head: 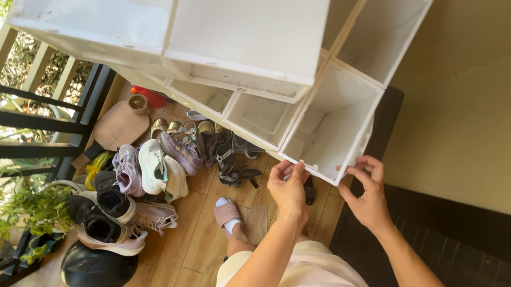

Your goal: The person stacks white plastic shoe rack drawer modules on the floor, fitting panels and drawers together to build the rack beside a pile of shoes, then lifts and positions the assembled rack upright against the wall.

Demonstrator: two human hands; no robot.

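Head view: white shelf fills twelve o'clock, its lowest box at centre. Shoes heap at nine o'clock. Left hand pinches the box's front edge, fingers curled; right hand grips its corner, fingers half open.

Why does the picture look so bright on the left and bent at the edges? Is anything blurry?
Head view: daylight pours in past the railing at left, washing out the top of the white shelf; the wall at right sits in softer shade. The wide lens splays the shelf's straight edges outward. Both hands, left and right, and the shoes look reasonably sharp.
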